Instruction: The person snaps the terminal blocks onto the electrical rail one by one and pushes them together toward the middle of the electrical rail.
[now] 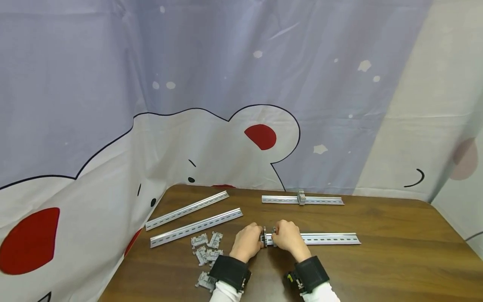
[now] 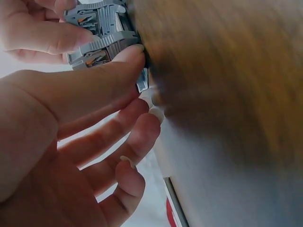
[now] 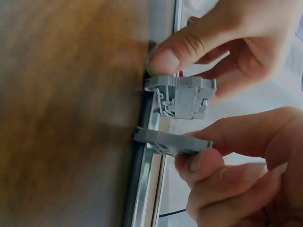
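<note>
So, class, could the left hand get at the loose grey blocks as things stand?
Probably yes: the loose grey blocks lie just left of the left hand, and nothing visible stands between, though it would first need to leave the rail block it is touching.

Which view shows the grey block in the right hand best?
The right wrist view: the grey block is large and mostly uncovered, pinched by the right hand at the rail. The left wrist view shows it near the top edge, partly covered; the head view, small and partly hidden.
</note>
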Demonstrator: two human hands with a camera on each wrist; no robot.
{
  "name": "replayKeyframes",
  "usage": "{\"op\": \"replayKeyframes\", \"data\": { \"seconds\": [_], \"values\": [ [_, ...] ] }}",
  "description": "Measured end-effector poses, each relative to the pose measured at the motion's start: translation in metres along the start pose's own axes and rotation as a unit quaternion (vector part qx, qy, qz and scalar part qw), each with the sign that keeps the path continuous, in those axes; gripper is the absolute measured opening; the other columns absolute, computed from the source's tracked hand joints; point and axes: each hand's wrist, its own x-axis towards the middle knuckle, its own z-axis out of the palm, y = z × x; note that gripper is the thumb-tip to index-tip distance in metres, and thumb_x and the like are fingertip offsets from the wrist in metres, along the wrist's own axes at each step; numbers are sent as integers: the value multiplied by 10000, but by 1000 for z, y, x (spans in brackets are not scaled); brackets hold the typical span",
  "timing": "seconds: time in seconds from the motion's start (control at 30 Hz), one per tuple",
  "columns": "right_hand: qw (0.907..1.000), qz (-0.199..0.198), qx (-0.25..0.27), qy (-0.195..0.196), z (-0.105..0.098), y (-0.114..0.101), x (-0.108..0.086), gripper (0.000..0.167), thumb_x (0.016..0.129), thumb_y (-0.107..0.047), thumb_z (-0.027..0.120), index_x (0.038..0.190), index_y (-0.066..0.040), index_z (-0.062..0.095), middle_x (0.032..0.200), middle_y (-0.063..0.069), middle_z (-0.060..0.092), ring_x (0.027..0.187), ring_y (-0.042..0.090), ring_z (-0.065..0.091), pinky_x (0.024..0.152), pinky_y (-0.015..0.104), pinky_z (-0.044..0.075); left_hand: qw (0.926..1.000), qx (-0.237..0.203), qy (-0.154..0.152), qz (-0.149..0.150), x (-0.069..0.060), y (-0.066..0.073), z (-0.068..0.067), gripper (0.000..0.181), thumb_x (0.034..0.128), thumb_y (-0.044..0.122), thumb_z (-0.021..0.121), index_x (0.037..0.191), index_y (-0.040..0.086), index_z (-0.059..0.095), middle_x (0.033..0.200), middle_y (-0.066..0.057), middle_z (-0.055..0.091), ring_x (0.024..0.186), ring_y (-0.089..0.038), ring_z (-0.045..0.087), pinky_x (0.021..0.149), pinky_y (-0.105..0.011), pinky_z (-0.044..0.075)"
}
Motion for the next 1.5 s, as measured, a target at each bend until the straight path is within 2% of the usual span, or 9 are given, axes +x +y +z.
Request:
{"op": "replayKeyframes", "data": {
  "seconds": [0.23, 0.43, 0.73, 0.9, 1.07, 1.17, 1.27, 1.37, 1.5],
  "values": [
    [9991, 91, 156, -387, -11, -2, 10, 303, 680, -43, 632, 521, -159, 401, 480, -70, 388, 494, 132, 421, 488, 249, 280, 9996, 41, 288, 1, 4, 0, -5, 221, 634, 147, 854, 800, 127, 709, 774, -11, 616, 732, -199, 653, 580, -333, 495],
    [9971, 318, 204, -663, -13, -4, 15, 270, 675, -55, 643, 527, -149, 438, 447, -61, 481, 481, 140, 504, 476, 245, 326, 9994, -96, 337, -31, 3, -1, -8, 203, 625, 142, 861, 772, 137, 722, 778, -12, 643, 750, -194, 660, 603, -333, 500],
    [9967, 450, 77, -669, -8, -11, 17, 358, 642, -36, 617, 509, -184, 319, 519, -49, 331, 520, 147, 374, 480, 255, 259, 9986, -98, 518, -100, 1, -2, -5, 212, 603, 127, 869, 766, 142, 733, 777, -16, 665, 739, -197, 670, 593, -335, 502],
    [9968, 492, 42, -632, 0, -10, 12, 376, 657, -41, 632, 514, -182, 314, 525, -51, 317, 526, 156, 379, 483, 262, 270, 9989, -167, 414, -172, -4, -2, -1, 210, 614, 127, 869, 772, 132, 731, 768, -18, 653, 730, -201, 666, 583, -340, 498],
    [9988, 377, 9, -326, 5, -9, 5, 373, 665, -39, 649, 504, -173, 340, 501, -49, 359, 509, 156, 403, 477, 279, 312, 9981, -539, -44, -301, -6, -8, -8, 246, 671, 163, 854, 891, 123, 754, 870, -42, 691, 800, -232, 678, 636, -373, 514],
    [9994, 321, -67, -81, 5, -8, 1, 364, 668, -42, 652, 505, -168, 351, 520, -29, 396, 527, 168, 420, 488, 306, 351, 9951, -714, -48, -685, -7, -16, -23, 245, 710, 189, 837, 921, 103, 748, 893, -54, 708, 803, -259, 678, 630, -397, 509],
    [9994, 342, -16, 57, 3, -8, -3, 387, 687, -36, 635, 490, -174, 332, 497, -43, 371, 499, 158, 408, 476, 299, 340, 9884, -687, 239, -1333, -10, -27, -42, 177, 726, 199, 827, 794, 94, 702, 812, -43, 691, 716, -246, 651, 570, -400, 475],
    [9994, 299, 128, 98, 3, -7, -7, 447, 731, -40, 632, 470, -185, 300, 444, -80, 303, 441, 129, 371, 453, 267, 290, 9731, -705, 365, -2165, -17, -43, -56, 246, 733, 199, 821, 662, 95, 610, 753, -69, 663, 676, -260, 626, 561, -429, 461],
    [9990, 178, 394, 79, -3, -7, -9, 518, 843, -134, 667, 467, -176, 313, 403, -99, 294, 397, 103, 360, 453, 244, 266, 9519, -772, 137, -2961, -24, -66, -62, 251, 731, 191, 828, 746, 23, 643, 813, -166, 672, 708, -324, 634, 581, -480, 478]
  ]
}}
